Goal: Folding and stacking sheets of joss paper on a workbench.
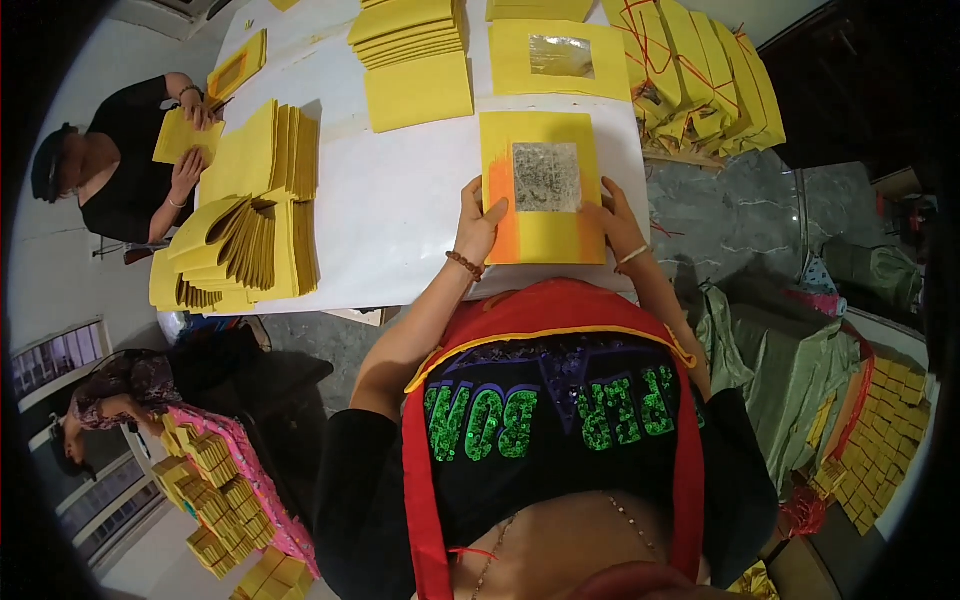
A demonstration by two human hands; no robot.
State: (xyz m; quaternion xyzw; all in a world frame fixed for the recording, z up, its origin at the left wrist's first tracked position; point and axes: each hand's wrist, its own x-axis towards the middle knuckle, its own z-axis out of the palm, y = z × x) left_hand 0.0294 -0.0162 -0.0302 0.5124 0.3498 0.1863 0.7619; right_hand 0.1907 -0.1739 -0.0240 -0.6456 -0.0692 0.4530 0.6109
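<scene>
A stack of yellow paper sheets [545,235] lies on the white table [400,200] right in front of me; the top sheet has a silver foil square [546,177] in its middle and an orange stripe down its left edge. My left hand [478,225] grips the stack's left edge, thumb on the orange stripe. My right hand [612,222] rests on the stack's right edge with the fingers on the paper. A bead bracelet is on my left wrist, a pale band on my right.
Another foil-centred yellow sheet [560,58] and plain yellow stacks [412,60] lie further back. Fanned yellow sheets [250,230] fill the table's left. Tied bundles [700,80] sit at the right end. A person in black [120,170] handles sheets at left; another person [120,400] sits below.
</scene>
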